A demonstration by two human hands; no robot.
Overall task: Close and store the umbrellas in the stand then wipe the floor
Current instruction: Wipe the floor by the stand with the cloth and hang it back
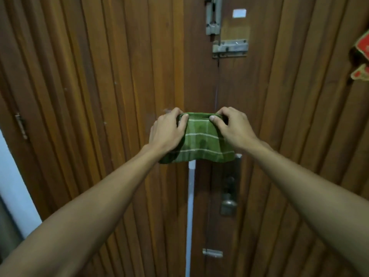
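Note:
A green cloth (199,142) with thin white check lines hangs folded in front of a wooden double door. My left hand (168,131) grips its upper left corner and my right hand (231,126) grips its upper right corner, thumbs on the near side. The cloth's lower edge droops just above the door handle. No umbrella, stand or floor is in view.
The brown slatted wooden door (119,96) fills the view. It carries a handle with lock plate (229,188), slide bolts (229,47) above and a small latch (212,253) below. A red and gold ornament (362,56) hangs at the right edge. A pale wall (14,186) shows at lower left.

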